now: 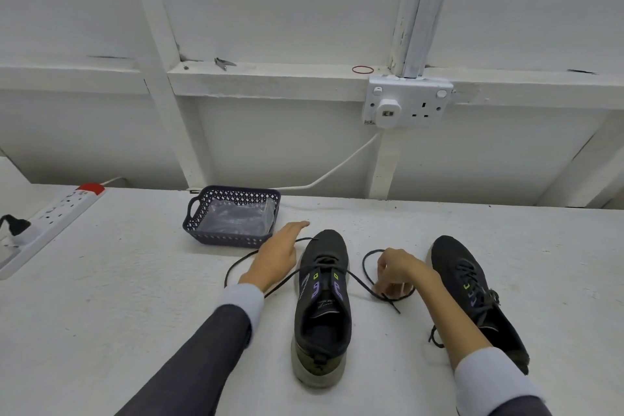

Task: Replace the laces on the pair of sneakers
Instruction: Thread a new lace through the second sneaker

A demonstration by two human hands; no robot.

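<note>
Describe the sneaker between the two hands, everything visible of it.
The sneaker stands upright on the white table, toe pointing away toward the wall. Its upper looks like dark knit fabric, with purple lace loops, yellow-green accents and a scuffed pale sole at the heel. A dark lace passes only through the eyelets nearest the toe; one end loops left around the left hand, the other runs right to the right hand, which pinches it.
</note>
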